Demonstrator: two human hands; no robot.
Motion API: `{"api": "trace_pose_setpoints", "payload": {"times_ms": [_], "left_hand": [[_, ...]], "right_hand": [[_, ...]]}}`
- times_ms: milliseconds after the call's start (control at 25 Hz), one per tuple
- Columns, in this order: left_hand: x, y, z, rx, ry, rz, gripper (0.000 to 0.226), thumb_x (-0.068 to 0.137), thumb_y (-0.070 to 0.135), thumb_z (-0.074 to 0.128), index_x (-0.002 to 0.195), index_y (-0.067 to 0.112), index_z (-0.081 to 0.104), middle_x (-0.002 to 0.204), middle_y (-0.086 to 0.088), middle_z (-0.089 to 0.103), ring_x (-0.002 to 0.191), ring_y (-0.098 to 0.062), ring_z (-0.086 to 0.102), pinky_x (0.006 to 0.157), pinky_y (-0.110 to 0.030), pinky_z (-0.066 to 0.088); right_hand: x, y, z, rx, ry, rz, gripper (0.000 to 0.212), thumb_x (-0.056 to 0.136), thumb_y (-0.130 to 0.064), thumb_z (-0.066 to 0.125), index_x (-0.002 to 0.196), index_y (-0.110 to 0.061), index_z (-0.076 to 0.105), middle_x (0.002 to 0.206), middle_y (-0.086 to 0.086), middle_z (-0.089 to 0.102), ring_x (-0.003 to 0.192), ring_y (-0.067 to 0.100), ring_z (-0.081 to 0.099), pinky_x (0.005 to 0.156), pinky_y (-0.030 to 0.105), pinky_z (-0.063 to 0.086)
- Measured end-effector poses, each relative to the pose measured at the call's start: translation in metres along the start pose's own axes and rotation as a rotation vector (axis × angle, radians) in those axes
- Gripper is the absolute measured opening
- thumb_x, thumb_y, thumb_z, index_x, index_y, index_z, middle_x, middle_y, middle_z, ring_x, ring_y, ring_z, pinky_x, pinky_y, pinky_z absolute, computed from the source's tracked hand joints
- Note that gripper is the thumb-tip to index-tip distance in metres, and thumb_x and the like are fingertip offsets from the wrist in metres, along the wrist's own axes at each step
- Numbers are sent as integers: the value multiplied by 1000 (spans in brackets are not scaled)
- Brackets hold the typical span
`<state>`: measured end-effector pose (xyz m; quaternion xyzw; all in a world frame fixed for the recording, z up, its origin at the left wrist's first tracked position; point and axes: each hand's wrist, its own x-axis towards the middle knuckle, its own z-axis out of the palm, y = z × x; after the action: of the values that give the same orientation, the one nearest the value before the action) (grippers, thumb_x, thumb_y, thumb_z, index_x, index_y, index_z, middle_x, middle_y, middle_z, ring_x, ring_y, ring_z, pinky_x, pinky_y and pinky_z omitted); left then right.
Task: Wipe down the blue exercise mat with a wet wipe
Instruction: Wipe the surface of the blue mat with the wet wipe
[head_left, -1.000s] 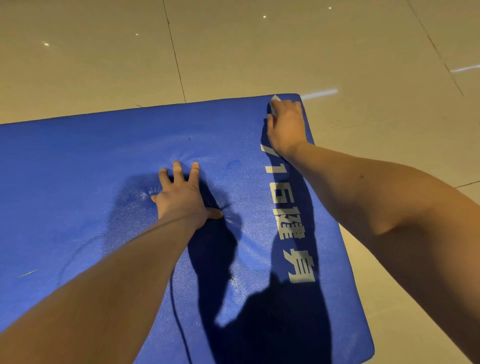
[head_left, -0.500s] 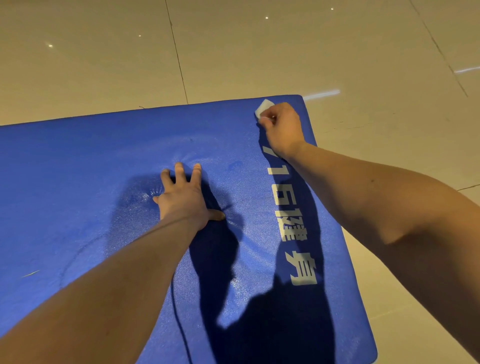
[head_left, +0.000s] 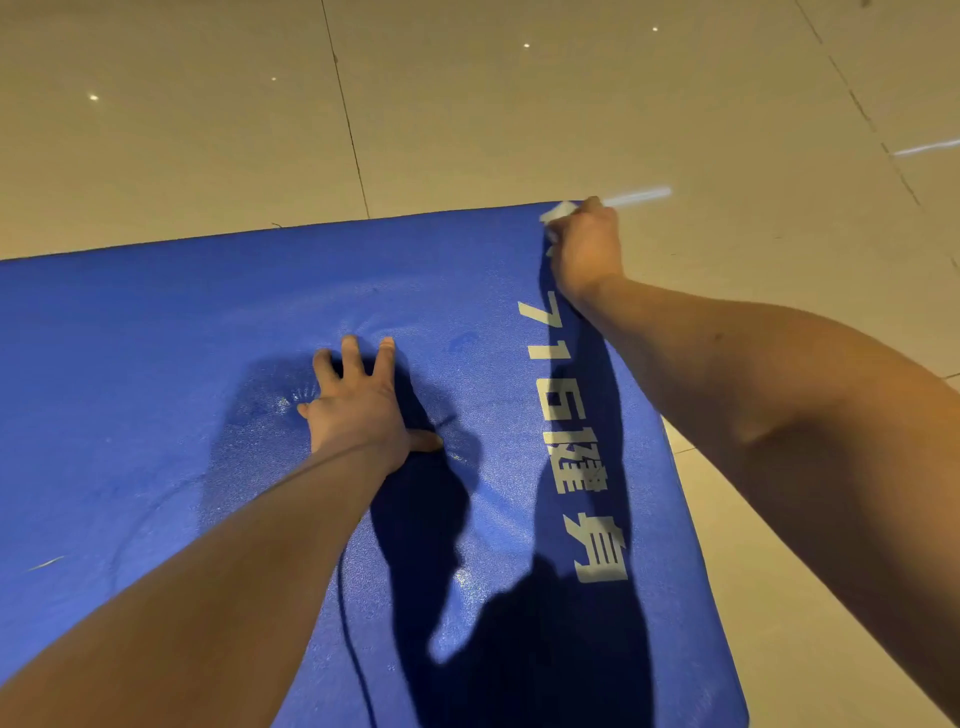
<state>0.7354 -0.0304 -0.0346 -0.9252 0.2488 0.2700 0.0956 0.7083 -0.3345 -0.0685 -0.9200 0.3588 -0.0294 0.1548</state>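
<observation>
Left hand (head_left: 358, 410) presses flat, fingers spread, on the middle of the blue exercise mat (head_left: 156, 364), which is cut off at left and bottom. Right hand (head_left: 584, 249), at the mat's far right corner, grips a white wet wipe (head_left: 558, 212) that is mostly hidden.

Pale printed lettering (head_left: 563, 410) "716健身" along the right-hand edge of the blue exercise mat (head_left: 156, 364)
</observation>
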Motion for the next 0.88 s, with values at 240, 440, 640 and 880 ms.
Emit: {"api": "trace_pose_setpoints", "payload": {"times_ms": [240, 440, 640, 880], "left_hand": [[1, 0, 1, 6, 12, 3, 136, 54, 81, 78, 157, 37, 1, 160, 1, -4, 148, -35, 0, 97, -58, 51], [1, 0, 0, -7, 15, 12, 135, 54, 81, 78, 156, 37, 2, 159, 0, -3, 147, -35, 0, 95, -58, 51], [0, -1, -1, -12, 16, 11, 135, 53, 81, 79, 156, 37, 3, 159, 1, -3, 147, -34, 0, 95, -59, 51], [1, -1, 0, -9, 26, 5, 135, 53, 81, 79, 156, 37, 4, 160, 0, -2, 147, -34, 1, 96, -59, 50]], "right_hand": [[2, -7, -13, -51, 15, 235, 25, 87, 0, 47, 91, -18, 65, 119, 10, 46, 111, 31, 41, 77, 29, 34], [-8, -65, 15, -70, -54, -61, 29, 65, 8, 33, 69, -14, 51, 92, 9, 37, 86, 23, 31, 61, 29, 24], [-12, -65, 29, -49, -64, -262, 46, 80, 12, 52, 120, -8, 62, 119, 11, 46, 103, 27, 37, 59, 23, 33], [13, -5, 9, -86, 65, -33, 37, 91, 7, 44, 117, -5, 68, 113, 12, 46, 108, 29, 39, 86, 27, 36]]}}
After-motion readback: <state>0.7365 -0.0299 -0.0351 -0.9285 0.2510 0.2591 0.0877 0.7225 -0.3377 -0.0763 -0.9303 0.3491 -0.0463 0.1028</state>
